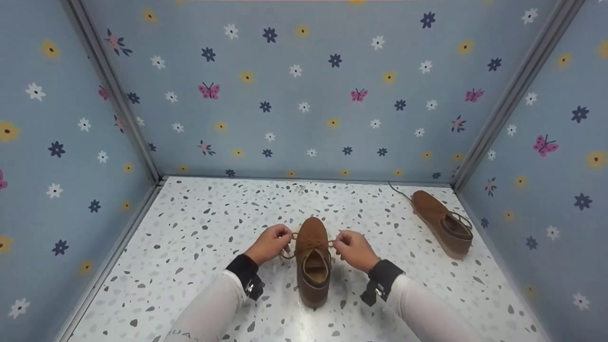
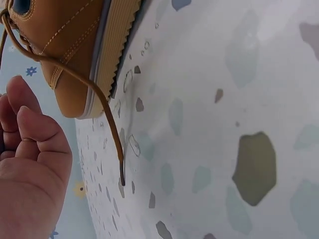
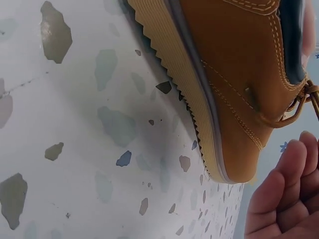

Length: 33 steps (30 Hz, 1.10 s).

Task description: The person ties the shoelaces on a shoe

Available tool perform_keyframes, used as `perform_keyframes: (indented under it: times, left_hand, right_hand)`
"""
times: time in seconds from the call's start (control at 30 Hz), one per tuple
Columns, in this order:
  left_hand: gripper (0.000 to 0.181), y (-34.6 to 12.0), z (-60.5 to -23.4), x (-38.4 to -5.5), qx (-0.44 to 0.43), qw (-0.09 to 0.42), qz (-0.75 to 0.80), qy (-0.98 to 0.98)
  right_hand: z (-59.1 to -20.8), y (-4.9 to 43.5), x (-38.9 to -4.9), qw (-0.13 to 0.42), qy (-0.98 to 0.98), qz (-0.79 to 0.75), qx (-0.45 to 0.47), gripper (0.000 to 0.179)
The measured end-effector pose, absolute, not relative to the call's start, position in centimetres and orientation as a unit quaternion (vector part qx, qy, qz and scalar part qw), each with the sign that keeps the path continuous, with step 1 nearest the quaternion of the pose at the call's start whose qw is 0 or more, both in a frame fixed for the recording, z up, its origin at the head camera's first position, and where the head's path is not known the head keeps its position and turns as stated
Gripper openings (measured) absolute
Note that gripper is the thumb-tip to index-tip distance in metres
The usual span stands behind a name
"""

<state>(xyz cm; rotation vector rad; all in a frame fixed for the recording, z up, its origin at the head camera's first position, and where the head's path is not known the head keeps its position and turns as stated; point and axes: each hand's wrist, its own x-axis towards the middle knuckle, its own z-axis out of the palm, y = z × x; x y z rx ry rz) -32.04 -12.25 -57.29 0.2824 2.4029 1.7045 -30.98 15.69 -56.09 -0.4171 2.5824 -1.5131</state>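
Note:
A brown lace-up shoe (image 1: 312,230) stands upright on the floor between the two hands, its toe pointing away. Left of it, the left hand (image 1: 270,244) pinches a loop of the shoelace (image 1: 294,236) and holds it out sideways. On the other side the right hand (image 1: 356,249) pinches another part of the lace, drawn out to the right. In the left wrist view a loose lace end (image 2: 108,110) hangs down beside the sole to the floor. A knot (image 3: 311,89) with loops shows at the shoe's opening in the right wrist view.
A second brown shoe (image 1: 434,216) sits at the right near the side wall, one lace trailing toward the back wall. Blue panels (image 1: 304,137) with flowers and butterflies close off the back and both sides of the speckled white floor (image 1: 199,213).

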Motion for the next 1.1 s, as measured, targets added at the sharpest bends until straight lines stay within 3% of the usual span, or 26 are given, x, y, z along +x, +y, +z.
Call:
perform_keyframes:
  times: [0.57, 0.8, 0.87, 1.1]
  left_hand:
    - [0.005, -10.9, -57.1, -32.2, 0.078, 0.093, 0.602, 0.789]
    - [0.037, -10.4, -56.4, -32.4, 0.116, 0.105, 0.58, 0.799]
    - [0.039, -10.5, -56.2, -32.4, 0.133, 0.105, 0.562, 0.809]
    - [0.022, -10.7, -56.2, -32.4, 0.165, 0.084, 0.525, 0.831]
  right_hand:
    - [-55.0, 15.3, -31.5, 0.046, 0.887, -0.415, -0.196, 0.005]
    - [-54.4, 14.8, -31.7, 0.033, 0.897, -0.374, -0.234, 0.013]
    - [-54.3, 14.7, -31.6, 0.016, 0.9, -0.362, -0.241, 0.016]
    - [-54.6, 15.0, -31.5, -0.035, 0.909, -0.356, -0.216, 0.025]
